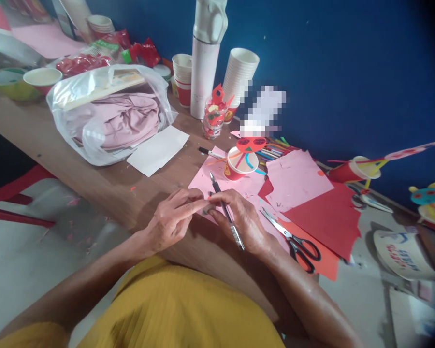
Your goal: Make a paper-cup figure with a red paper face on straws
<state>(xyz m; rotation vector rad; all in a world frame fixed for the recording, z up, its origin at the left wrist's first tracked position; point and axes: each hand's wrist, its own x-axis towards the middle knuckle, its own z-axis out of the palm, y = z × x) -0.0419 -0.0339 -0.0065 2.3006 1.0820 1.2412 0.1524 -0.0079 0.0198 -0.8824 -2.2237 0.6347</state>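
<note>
My right hand [239, 220] grips a slim craft knife [225, 209], its tip pointing away from me over a pink paper sheet [203, 181]. My left hand [172, 217] is beside it, fingers curled with the forefinger stretched toward the right hand's fingertips; they seem to pinch something small that I cannot make out. Both hands rest at the near edge of the wooden table [105, 183]. Just beyond them stands a red paper cup [239, 166] with a red paper decoration on top.
Black-handled scissors [293, 239] lie on red paper [326, 217] right of my right hand. A white sheet [157, 150], a black marker [210, 153], a plastic bag of pink cloth [112, 116], stacked paper cups [239, 72] and a jar [213, 118] stand behind. Paper crafts lie far right.
</note>
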